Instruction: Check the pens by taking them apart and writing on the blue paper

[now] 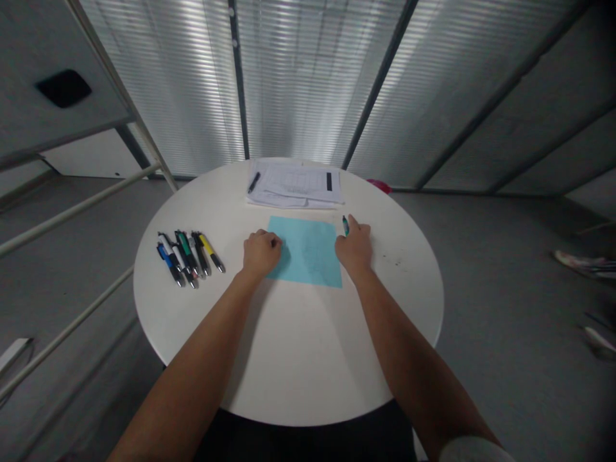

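A light blue sheet of paper [307, 251] lies flat on the round white surface [298, 346], with both hands at its side edges. The left hand [262, 253] rests curled, knuckles up, over the sheet's left edge; its fingers are folded in, and I cannot tell whether they hold anything. The right hand [355, 247] sits at the sheet's right edge, its fingers closed around a teal pen [345, 225] whose end sticks out past them. Left of the sheet, a row of click pens [188, 258] lies side by side, tips toward the person. Beyond the sheet lies a stack of printed papers [294, 183] with a black pen [253, 183] on top.
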A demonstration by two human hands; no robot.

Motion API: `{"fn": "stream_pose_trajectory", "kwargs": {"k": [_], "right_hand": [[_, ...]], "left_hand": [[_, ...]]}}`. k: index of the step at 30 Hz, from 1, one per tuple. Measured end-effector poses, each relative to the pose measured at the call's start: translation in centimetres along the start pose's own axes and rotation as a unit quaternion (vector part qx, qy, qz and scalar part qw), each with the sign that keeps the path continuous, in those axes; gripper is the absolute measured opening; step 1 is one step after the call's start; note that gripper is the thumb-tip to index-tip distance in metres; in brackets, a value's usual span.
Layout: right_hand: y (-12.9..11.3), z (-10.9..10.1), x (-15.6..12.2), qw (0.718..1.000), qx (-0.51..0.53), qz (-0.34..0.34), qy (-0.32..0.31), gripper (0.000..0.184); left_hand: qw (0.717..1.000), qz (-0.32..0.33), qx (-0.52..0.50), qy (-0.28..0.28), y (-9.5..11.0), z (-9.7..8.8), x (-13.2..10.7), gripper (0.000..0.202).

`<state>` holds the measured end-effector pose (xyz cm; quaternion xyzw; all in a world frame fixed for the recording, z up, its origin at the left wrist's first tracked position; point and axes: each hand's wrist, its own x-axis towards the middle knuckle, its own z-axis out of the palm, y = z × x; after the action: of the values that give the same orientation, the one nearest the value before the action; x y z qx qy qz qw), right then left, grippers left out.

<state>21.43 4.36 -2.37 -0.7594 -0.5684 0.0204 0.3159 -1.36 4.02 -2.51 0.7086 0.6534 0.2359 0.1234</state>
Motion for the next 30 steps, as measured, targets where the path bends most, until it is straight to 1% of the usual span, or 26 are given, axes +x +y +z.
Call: {"fn": "stream_pose_trajectory", "kwargs": {"k": [5,10,15,18,21,24,26,28,30], "right_hand": [[0.5,-0.3,0.2,0.999,-0.037,-0.006,0.010,0.046],[0.4,-0.5,0.0,0.994,-0.107,0.018,-0.019,0.030],[0.1,-0.9,-0.2,0.991,-0.120,0.044,-0.026,0.027],[-0.1,-0.8,-0.2,0.992,-0.116,0.041,-0.004,0.025],[-0.4,-0.3,-0.3,0.996,-0.083,0.006,0.034,0.023],[-0.9,0.3,-0.4,0.996,-0.018,-0.064,0.052,0.022],[-1.2,0.8,-0.6,0.991,0.032,-0.124,0.032,0.020],[-1.4,1.1,-0.9,0.980,0.078,-0.182,-0.014,0.020],[-1.6,1.4,-1.1,0.967,0.105,-0.224,-0.065,0.021]], "left_hand": [[1.000,0.004,0.003,0.002,-0.2,0.2,0.1,0.027],[1.000,0.005,0.003,0.001,-0.1,0.1,0.1,0.028],[1.000,-0.001,0.004,-0.010,0.1,-0.1,0.1,0.028],[1.000,0.001,-0.001,-0.004,0.0,0.0,0.1,0.028],[1.000,0.006,-0.006,0.001,-0.1,0.0,0.1,0.028],[1.000,0.006,-0.006,0.003,-0.1,0.1,0.1,0.028],[1.000,0.003,-0.004,-0.001,-0.1,0.0,0.1,0.028],[1.000,0.003,0.000,-0.003,0.0,-0.1,0.0,0.029],[1.000,0.001,0.004,-0.005,0.1,-0.2,0.0,0.029]]}}
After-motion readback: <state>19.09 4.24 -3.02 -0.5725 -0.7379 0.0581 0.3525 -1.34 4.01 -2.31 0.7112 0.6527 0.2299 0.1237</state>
